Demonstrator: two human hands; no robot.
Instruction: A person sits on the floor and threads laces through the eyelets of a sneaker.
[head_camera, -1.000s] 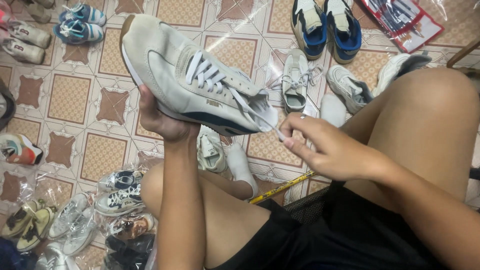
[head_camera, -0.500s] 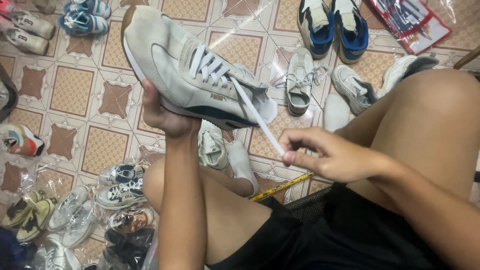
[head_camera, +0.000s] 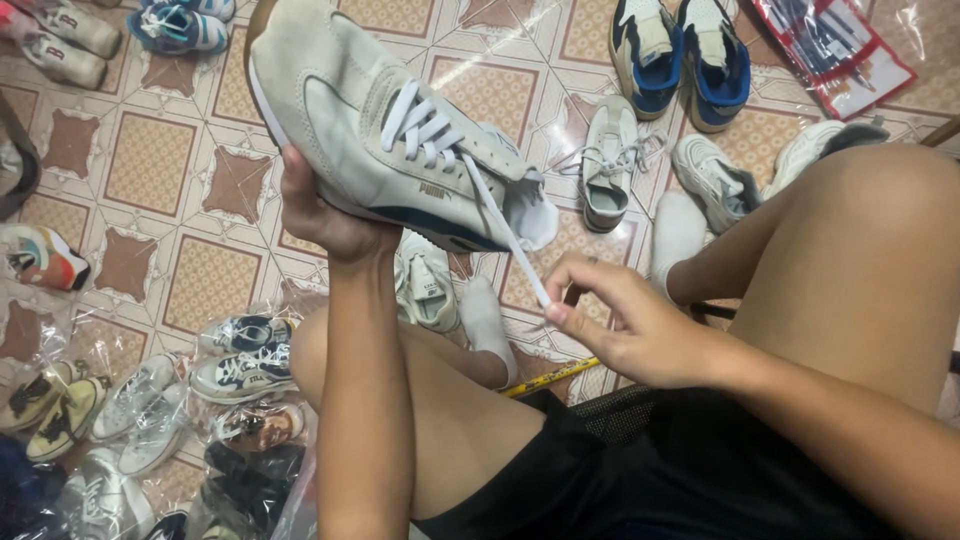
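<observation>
1. Clear plastic bags (head_camera: 150, 420) lie on the tiled floor (head_camera: 150, 170) at the lower left, each holding small shoes: a dark-and-white pair (head_camera: 240, 355) in one, a yellowish pair (head_camera: 45, 410) in another, pale and dark ones lower down.
2. A flat clear packet with a red edge (head_camera: 835, 50) lies at the upper right; what is inside it is too blurred to tell.
3. The left hand (head_camera: 325, 215) is closed around the sole of a cream sneaker (head_camera: 380, 140), holding it up above the floor, toe pointing up and left, heel toward the right.
4. A white lace (head_camera: 505, 235) runs from the sneaker's eyelets down and right to the right hand (head_camera: 630, 330).
5. The right hand sits below and to the right of the sneaker, apart from it, with thumb and forefinger pinched on the lace end and the other fingers loosely curled.
6. A blue-and-white pair (head_camera: 680, 55) and a grey sneaker (head_camera: 610, 165) rest loose on the floor beyond.
</observation>
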